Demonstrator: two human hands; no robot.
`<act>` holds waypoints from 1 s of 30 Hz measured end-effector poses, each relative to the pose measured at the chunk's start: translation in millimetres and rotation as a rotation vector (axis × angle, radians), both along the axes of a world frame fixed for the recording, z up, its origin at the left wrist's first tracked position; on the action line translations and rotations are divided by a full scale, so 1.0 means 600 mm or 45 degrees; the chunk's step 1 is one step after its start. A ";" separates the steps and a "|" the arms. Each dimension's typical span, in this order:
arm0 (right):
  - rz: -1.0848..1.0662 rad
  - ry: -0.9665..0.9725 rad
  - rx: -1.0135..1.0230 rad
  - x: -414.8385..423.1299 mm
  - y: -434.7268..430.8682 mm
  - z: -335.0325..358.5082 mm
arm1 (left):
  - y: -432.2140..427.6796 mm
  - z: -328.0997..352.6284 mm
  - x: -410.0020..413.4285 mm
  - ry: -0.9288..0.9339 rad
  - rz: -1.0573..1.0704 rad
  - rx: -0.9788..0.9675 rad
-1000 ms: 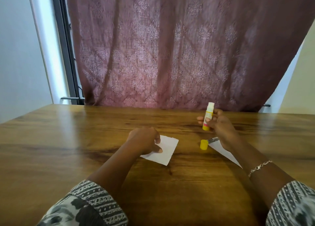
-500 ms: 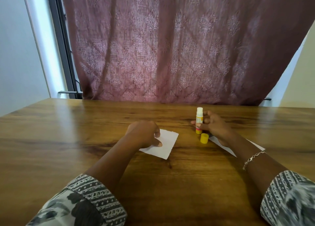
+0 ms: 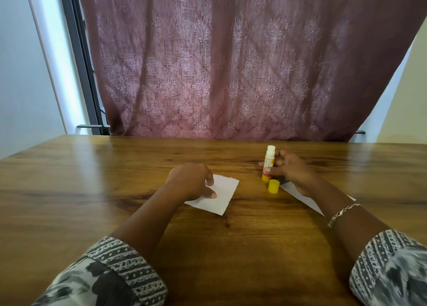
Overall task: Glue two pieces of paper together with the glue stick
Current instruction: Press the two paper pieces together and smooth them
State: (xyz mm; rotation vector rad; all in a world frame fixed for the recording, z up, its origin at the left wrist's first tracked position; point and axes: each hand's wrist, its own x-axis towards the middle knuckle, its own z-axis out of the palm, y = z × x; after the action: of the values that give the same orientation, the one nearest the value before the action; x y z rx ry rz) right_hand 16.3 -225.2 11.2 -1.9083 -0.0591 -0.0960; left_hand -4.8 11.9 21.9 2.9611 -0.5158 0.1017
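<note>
Right hand (image 3: 291, 171) grips uncapped glue stick (image 3: 269, 161), upright on tabletop (image 3: 92, 190) right of centre, toward far edge. Yellow cap (image 3: 273, 186) stands just beside its base, at tip of second paper (image 3: 306, 197) under right forearm. Left hand (image 3: 190, 181), fingers curled, pins white paper (image 3: 223, 193) mid-tabletop.

Table (image 3: 92, 190): left paper (image 3: 223, 194), right paper (image 3: 298, 196), cap (image 3: 273, 186), glue stick (image 3: 269, 160).
</note>
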 end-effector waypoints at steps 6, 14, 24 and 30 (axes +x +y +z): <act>-0.077 -0.036 -0.094 -0.017 -0.050 0.021 | -0.001 -0.001 0.001 0.001 0.004 0.009; -0.339 0.137 -0.901 -0.026 -0.119 0.018 | -0.001 0.001 0.000 -0.003 -0.004 0.024; -0.299 0.158 -1.060 -0.033 -0.112 0.023 | 0.002 -0.004 0.003 -0.041 -0.003 0.014; -0.292 0.083 -0.931 -0.034 -0.120 0.020 | 0.003 -0.006 0.004 -0.048 0.003 0.016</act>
State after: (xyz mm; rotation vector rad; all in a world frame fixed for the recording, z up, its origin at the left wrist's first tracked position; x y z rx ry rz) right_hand -4.3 -297.0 23.2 -2.6424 0.1962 -0.1851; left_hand -2.1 13.5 18.5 2.9772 -0.5195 0.1556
